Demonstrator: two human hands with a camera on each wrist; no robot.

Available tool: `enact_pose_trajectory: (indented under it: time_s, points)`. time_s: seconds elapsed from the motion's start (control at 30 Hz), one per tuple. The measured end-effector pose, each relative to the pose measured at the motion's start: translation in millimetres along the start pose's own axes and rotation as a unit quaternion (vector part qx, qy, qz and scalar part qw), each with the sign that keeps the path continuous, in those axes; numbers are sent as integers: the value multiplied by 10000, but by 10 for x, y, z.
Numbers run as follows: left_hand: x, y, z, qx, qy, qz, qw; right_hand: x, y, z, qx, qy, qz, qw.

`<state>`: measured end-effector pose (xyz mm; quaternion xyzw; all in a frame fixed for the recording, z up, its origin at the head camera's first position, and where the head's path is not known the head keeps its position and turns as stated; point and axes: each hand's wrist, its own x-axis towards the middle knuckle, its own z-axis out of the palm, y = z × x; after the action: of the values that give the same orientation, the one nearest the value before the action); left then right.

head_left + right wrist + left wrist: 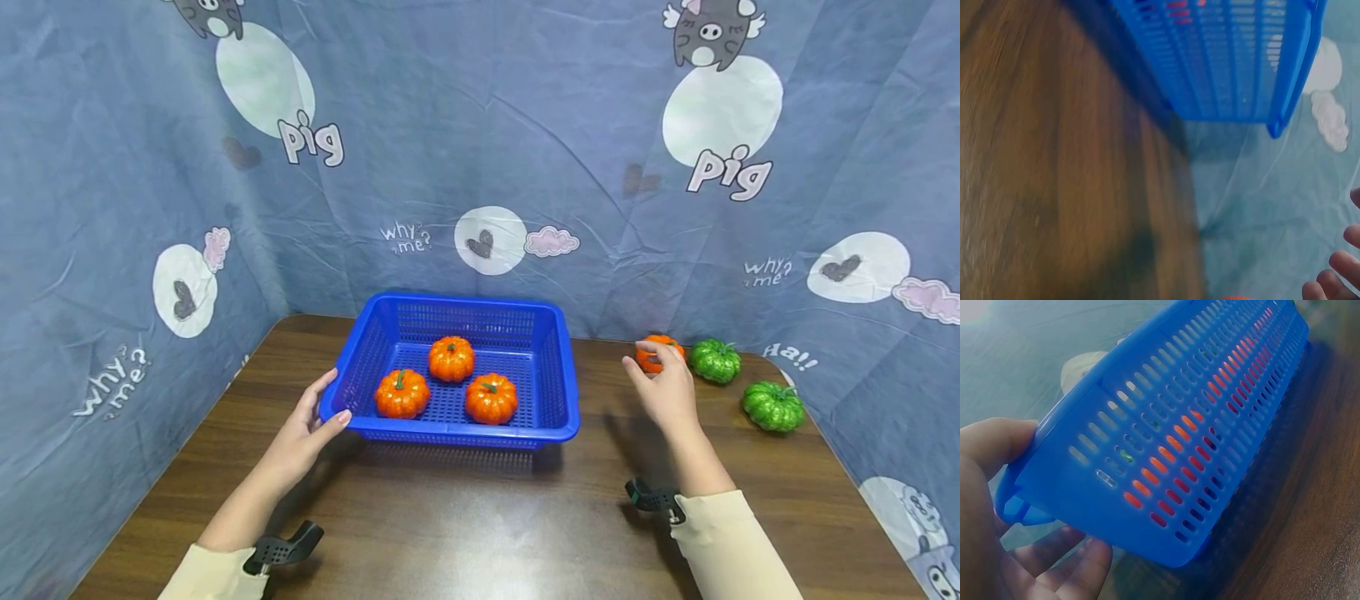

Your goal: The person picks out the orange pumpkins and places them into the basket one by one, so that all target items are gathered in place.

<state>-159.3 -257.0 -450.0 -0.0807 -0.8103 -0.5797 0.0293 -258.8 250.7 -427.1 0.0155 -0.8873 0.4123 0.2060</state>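
A blue plastic basket (457, 431) stands on the wooden table with three shiny orange pumpkins inside, one at the back (452, 360), one at front left (402, 395) and one at front right (491, 400). My left hand (300, 442) grips the basket's left front corner; in the left wrist view the thumb lies on the rim (1054, 428) and the fingers reach below it. At the right, my right hand (667, 392) hovers with loosely bent fingers in front of another orange pumpkin (662, 353), partly hiding it. No object shows between those fingers (1344, 265).
Two green pumpkins lie right of the orange one, one near the back edge (716, 361) and one nearer the right edge (774, 407). A blue printed cloth (525, 167) hangs behind and beside the table (480, 517). Black wrist mounts sit at both sleeves.
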Motion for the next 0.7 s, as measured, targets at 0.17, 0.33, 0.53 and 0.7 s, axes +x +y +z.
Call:
enact_pose_trajectory:
  time_s: [0.17, 0.33, 0.53, 0.7]
  points:
    - [-10, 13, -1, -3, -9, -24, 10000, 16, 130, -17, -6, 139, 125, 9998]
    - [-10, 16, -2, -8, -24, 22, 10000, 28, 237, -34, -93, 327, 197, 9992]
    - [-6, -1, -2, -10, -46, 67, 10000, 52, 327, -47, -182, 555, 345, 9977]
    - [-3, 5, -7, -8, -73, 20, 10000, 78, 430, -43, -309, 631, 628, 9956]
